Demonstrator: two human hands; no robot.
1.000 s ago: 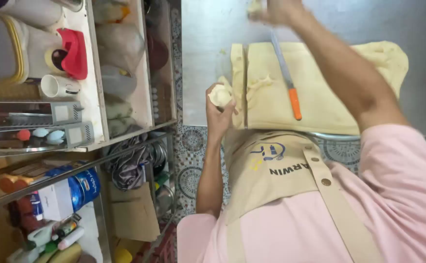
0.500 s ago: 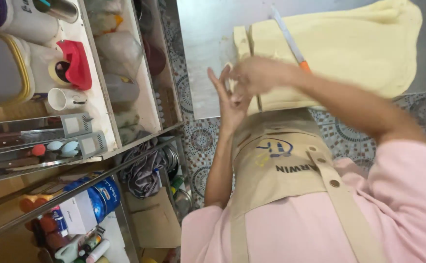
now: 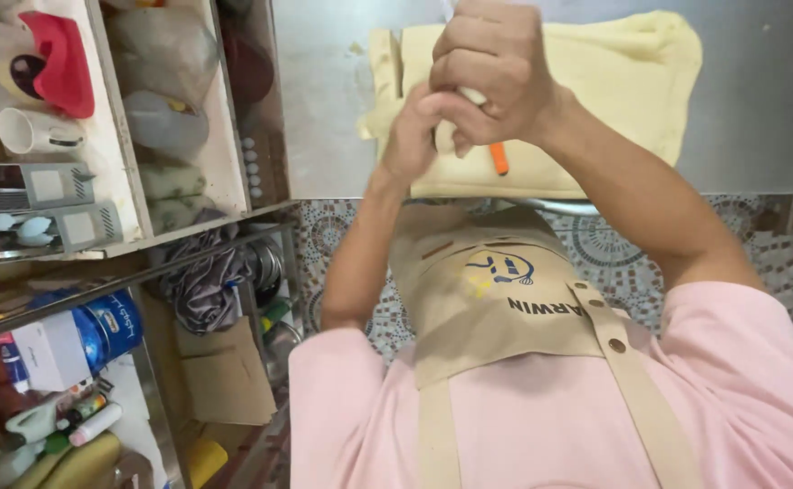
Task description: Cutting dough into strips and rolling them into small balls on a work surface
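My left hand and my right hand are pressed together above a yellow cloth spread on a steel counter. Both close around a small pale round thing, of which only a sliver shows between the fingers. My right hand wraps over the top and my left cups it from below. A knife with an orange handle lies on the cloth just under my hands, its blade hidden behind them. I wear a pink shirt and a tan apron.
A shelf unit stands at the left, holding a white cup, a red plastic piece and bagged items. Lower shelves hold a blue can, bottles and cardboard. Patterned floor tiles show below the counter edge.
My right hand has come back from the far side of the counter and joined my left hand. Both now close around the pale thing that the left held alone.
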